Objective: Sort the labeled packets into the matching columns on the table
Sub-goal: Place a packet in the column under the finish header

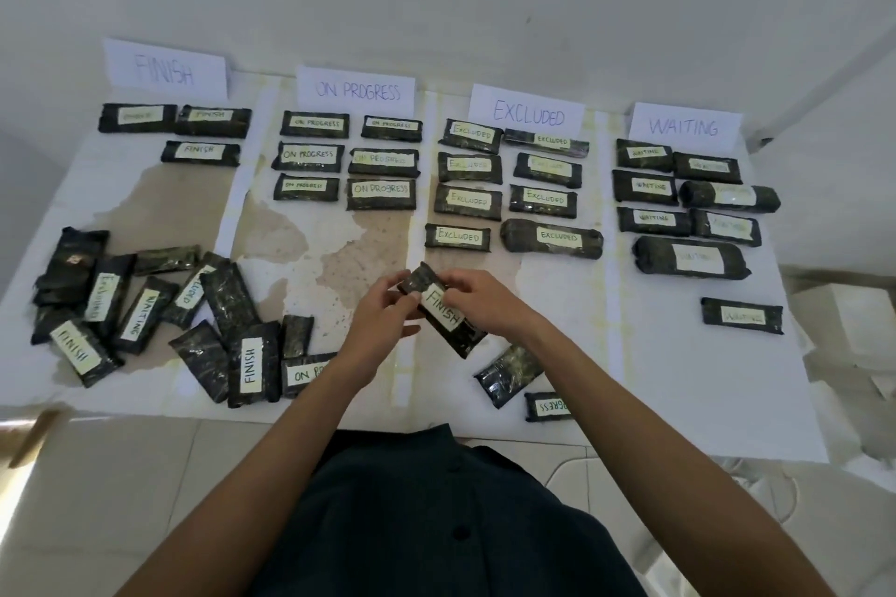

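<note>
Holding the FINISH packet (pixel 442 308) in both hands, left hand (pixel 383 318) and right hand (pixel 485 301) gripping it, near the table (pixel 654 354) centre.

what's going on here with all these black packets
A person is sorting dark wrapped packets by label into four columns on the table. The left hand and right hand together hold a packet labelled FINISH over the middle, not yet placed. The FINISH column at far left has three packets, the fewest. An unsorted heap lies at the near left, and two loose packets at the near right.
</note>
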{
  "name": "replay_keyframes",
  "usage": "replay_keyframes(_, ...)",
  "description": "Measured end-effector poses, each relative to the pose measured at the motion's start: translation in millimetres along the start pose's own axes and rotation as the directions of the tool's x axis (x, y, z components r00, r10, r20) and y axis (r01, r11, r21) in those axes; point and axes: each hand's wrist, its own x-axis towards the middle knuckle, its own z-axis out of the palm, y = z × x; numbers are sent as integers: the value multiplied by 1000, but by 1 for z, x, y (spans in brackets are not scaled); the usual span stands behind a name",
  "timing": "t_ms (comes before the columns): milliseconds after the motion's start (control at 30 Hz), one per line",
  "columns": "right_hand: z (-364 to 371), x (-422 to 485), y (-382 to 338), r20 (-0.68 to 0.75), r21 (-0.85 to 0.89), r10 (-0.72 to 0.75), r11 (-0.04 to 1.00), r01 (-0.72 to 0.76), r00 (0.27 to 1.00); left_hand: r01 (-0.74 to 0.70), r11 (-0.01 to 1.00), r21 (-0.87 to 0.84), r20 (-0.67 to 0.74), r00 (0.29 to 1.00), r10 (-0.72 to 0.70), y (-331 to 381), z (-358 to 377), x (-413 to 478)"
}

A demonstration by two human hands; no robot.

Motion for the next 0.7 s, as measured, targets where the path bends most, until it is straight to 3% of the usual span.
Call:
replay_keyframes(233,28,13,-12,8,-203,-110,973,109,994,33,998,-55,-120,992,-40,-10,-31,-1)
replay_keyframes(367,46,20,-20,75,-477,-319,820,315,945,57,984,-168,-188,978,-88,-11,-54,-4)
replay_keyframes(467,62,32,-34,118,-552,-418,726,409,901,52,981,-186,-195,977,-88,-8,-75,-5)
replay_keyframes(500,67,37,-40,120,-564,-431,711,419,894,23,993,-119,-216,975,-49,-7,-82,-5)
replay_keyframes(567,77,45,-54,104,-553,-457,712,433,883,-92,969,230,-255,955,151,-4,-103,-4)
replay_keyframes(633,90,53,-69,79,-500,-479,740,451,874,-248,729,638,-149,889,433,-2,-129,-1)
replay_keyframes(700,103,63,-87,61,-453,-476,770,449,878,-326,433,840,20,816,577,5,-156,5)
